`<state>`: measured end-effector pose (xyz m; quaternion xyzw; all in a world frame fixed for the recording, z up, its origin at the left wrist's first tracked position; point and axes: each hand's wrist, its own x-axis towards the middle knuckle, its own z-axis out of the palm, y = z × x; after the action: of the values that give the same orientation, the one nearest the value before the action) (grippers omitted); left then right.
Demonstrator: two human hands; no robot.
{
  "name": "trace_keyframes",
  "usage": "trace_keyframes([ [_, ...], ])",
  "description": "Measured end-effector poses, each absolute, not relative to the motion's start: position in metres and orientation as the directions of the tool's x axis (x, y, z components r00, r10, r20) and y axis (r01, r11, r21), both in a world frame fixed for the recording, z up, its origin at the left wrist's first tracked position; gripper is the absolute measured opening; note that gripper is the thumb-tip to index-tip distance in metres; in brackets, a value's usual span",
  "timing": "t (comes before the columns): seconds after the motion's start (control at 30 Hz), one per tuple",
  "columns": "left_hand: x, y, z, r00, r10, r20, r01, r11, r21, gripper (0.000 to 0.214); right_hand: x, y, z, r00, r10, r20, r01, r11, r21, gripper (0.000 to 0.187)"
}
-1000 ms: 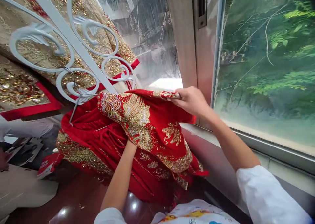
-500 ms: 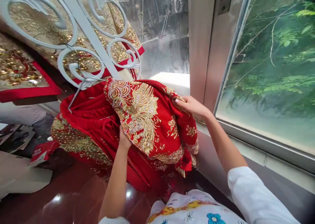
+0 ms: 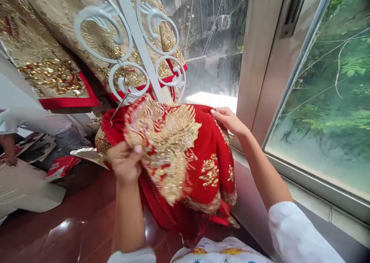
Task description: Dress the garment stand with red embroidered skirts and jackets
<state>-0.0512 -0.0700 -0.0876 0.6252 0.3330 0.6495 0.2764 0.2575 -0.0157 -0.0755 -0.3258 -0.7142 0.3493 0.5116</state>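
A red jacket (image 3: 206,139) with gold embroidery hangs from a thin wire hanger (image 3: 118,110). My left hand (image 3: 125,161) is closed on the edge of its front panel, thumb on the outside, and the cloth there is blurred by motion. On the far right side my right hand (image 3: 229,120) pinches the jacket near the shoulder and sleeve. The hanger hooks onto a white scrollwork metal rack (image 3: 152,66). Below the panel, more red cloth hangs toward the floor.
Gold-sequined garments (image 3: 54,62) with red borders hang behind the rack. A metal-framed window (image 3: 260,62) and its sill (image 3: 318,207) run along the right. Another person's hand (image 3: 10,155) shows at far left, near a red printed packet (image 3: 62,166). The tiled floor (image 3: 95,216) is shiny.
My left hand has come out from beneath the front panel and now grips its edge further left, spreading the panel over the jacket's opening. My right hand stays at the sleeve side. The view has shifted left.
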Motion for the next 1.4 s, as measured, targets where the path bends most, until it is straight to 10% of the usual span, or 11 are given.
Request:
trace_keyframes([
  [0.2, -0.048, -0.036, -0.096, 0.075, 0.831, 0.551, 0.049, -0.555, 0.830, 0.022, 0.258, -0.037, -0.056, -0.146, 0.777, 0.612, 0.275, 0.626, -0.730, 0.043],
  [0.33, -0.045, -0.027, -0.057, 0.230, 0.513, 0.827, 0.468, -0.804, 0.368, 0.026, 0.231, -0.028, -0.035, -0.262, 0.682, 0.683, 0.363, 0.725, -0.585, 0.052],
  [0.5, -0.020, -0.018, -0.069, 0.507, 0.367, 0.780, 0.669, -0.738, -0.088, 0.019, 0.210, -0.004, -0.037, -0.365, 0.614, 0.700, 0.512, 0.760, -0.400, 0.031],
  [0.97, -0.018, -0.032, -0.087, 0.432, 0.382, 0.817, 0.800, -0.580, -0.152, 0.036, 0.245, 0.040, 0.038, -0.239, 0.725, 0.646, 0.488, 0.665, -0.566, 0.046],
  [1.1, -0.103, -0.041, -0.084, 0.119, 0.310, 0.943, 0.897, -0.441, 0.032, 0.036, 0.245, 0.031, 0.007, -0.229, 0.829, 0.511, 0.461, 0.554, -0.693, 0.047],
  [1.4, -0.203, -0.006, -0.058, 0.258, 0.677, 0.689, 0.803, -0.547, 0.237, 0.064, 0.238, 0.023, -0.013, -0.101, 0.798, 0.594, 0.472, 0.564, -0.678, 0.042],
])
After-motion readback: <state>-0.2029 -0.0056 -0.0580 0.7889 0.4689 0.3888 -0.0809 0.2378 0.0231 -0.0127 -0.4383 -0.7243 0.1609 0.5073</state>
